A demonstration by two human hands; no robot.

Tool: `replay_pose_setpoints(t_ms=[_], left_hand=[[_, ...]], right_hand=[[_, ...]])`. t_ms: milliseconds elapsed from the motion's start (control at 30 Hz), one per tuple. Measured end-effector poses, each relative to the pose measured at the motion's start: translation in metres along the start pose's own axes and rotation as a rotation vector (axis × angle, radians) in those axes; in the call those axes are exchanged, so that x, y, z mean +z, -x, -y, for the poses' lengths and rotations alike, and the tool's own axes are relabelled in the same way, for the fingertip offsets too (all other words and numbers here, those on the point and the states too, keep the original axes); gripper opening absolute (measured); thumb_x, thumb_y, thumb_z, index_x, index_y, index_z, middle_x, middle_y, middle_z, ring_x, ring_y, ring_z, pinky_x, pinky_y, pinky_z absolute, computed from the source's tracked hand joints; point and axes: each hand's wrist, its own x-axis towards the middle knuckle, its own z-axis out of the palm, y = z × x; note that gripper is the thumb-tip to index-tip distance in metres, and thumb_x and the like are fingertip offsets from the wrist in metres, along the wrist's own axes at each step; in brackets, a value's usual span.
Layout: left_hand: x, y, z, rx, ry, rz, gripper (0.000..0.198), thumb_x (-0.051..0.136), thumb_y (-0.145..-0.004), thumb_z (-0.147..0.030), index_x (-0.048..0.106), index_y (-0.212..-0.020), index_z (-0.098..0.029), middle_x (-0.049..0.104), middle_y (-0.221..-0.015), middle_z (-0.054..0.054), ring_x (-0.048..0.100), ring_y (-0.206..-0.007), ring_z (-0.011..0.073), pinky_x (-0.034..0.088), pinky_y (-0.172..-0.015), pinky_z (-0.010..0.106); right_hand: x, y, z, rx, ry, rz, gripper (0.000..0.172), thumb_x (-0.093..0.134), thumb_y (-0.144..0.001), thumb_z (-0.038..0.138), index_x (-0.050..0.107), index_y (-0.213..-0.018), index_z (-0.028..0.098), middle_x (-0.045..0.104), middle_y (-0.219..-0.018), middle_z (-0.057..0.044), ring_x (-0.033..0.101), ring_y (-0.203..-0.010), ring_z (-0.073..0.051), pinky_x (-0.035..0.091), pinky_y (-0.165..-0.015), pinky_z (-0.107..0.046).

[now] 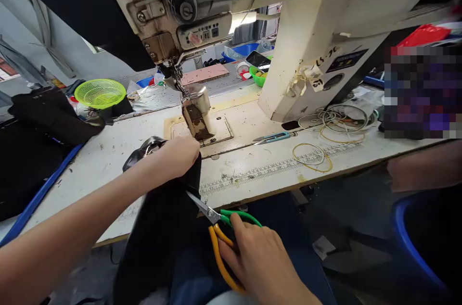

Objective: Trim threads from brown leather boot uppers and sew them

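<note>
Green bowl (pixel 255 80) holds yellow bits (pixel 260 74); right hand (pixel 262 257) grips scissors (pixel 215 220).

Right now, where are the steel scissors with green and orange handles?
The scissors sit low at centre of the head view, below the white table's front edge, in the right hand, blade tips at the black fabric in the left hand.

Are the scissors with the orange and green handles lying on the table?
No, the right hand holds the scissors off the table edge, their blades at the black fabric that the left hand grips.
</note>
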Motion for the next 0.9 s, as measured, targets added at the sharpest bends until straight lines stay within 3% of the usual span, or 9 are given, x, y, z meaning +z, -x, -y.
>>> replay_pose_setpoints(t_ms=[67,167,233,333,433,533,633,900], left_hand=[[0.0,-0.012,0.0,0.035,-0.037,0.117,0.026,0.053,-0.066,0.006,0.07,-0.066,-0.014,0.072,-0.099,0.014,0.068,-0.103,0.0344,0.056,-0.088,0.047],[0.001,-0.012,0.001,0.111,-0.074,0.255,0.016,0.071,-0.07,-0.007,0.074,-0.077,-0.021,0.066,-0.123,0.01,0.047,-0.134,0.0392,0.047,-0.102,0.058],[0.001,-0.007,0.0,0.124,-0.107,0.297,0.02,0.084,-0.064,-0.014,0.074,-0.08,-0.022,0.06,-0.135,0.01,0.031,-0.145,0.0432,0.04,-0.107,0.064],[0.004,-0.001,-0.004,0.115,-0.162,0.292,0.021,0.085,-0.059,-0.007,0.071,-0.072,-0.017,0.053,-0.144,0.015,0.02,-0.147,0.0481,0.032,-0.107,0.074],[0.008,-0.002,-0.005,0.143,-0.155,0.263,0.017,0.072,-0.067,0.001,0.068,-0.068,-0.016,0.056,-0.142,0.014,0.027,-0.145,0.0447,0.033,-0.104,0.075],[0.009,-0.002,0.0,0.158,-0.11,0.236,0.021,0.061,-0.066,0.005,0.064,-0.063,-0.015,0.065,-0.126,0.011,0.044,-0.132,0.0404,0.042,-0.1,0.068],[0.008,0.002,0.005,0.182,-0.078,0.209,0.02,0.059,-0.065,0.004,0.062,-0.061,-0.015,0.067,-0.113,0.01,0.052,-0.119,0.0364,0.047,-0.095,0.063],[0.009,0.014,-0.004,0.219,-0.036,0.148,0.019,0.06,-0.065,0.002,0.063,-0.061,-0.016,0.066,-0.104,0.011,0.056,-0.109,0.0327,0.049,-0.088,0.052]], right_hand=[[0.001,0.004,0.003,0.02,-0.008,0.038,0.009,0.062,-0.09,0.027,0.054,-0.09,0.022,0.069,-0.064,0.0,0.07,-0.055,-0.024,0.026,-0.05,-0.032],[0.0,0.009,0.005,0.04,-0.021,0.079,0.008,0.06,-0.09,0.026,0.054,-0.094,0.022,0.069,-0.067,0.0,0.07,-0.057,-0.024,0.022,-0.051,-0.032],[-0.002,0.009,0.006,0.049,-0.035,0.097,0.008,0.06,-0.091,0.027,0.054,-0.094,0.022,0.069,-0.068,-0.001,0.07,-0.058,-0.024,0.019,-0.051,-0.033],[-0.002,0.007,0.005,0.062,-0.056,0.125,0.006,0.058,-0.091,0.027,0.054,-0.092,0.023,0.069,-0.068,-0.002,0.07,-0.059,-0.025,0.016,-0.052,-0.032],[-0.004,0.008,-0.004,0.064,-0.12,0.166,0.005,0.056,-0.091,0.027,0.053,-0.09,0.023,0.069,-0.071,-0.002,0.071,-0.063,-0.027,0.016,-0.053,-0.032],[-0.009,0.013,-0.017,0.106,-0.18,0.165,0.009,0.058,-0.089,0.031,0.053,-0.09,0.024,0.069,-0.076,-0.001,0.071,-0.067,-0.028,0.018,-0.055,-0.031],[-0.017,0.012,-0.023,0.17,-0.159,0.136,0.015,0.06,-0.087,0.036,0.053,-0.092,0.024,0.068,-0.078,-0.002,0.07,-0.07,-0.029,0.019,-0.056,-0.031],[-0.034,-0.013,-0.003,0.097,0.003,0.203,0.022,0.058,-0.092,0.043,0.054,-0.085,0.022,0.068,-0.07,-0.004,0.071,-0.067,-0.027,0.011,-0.053,-0.032]])
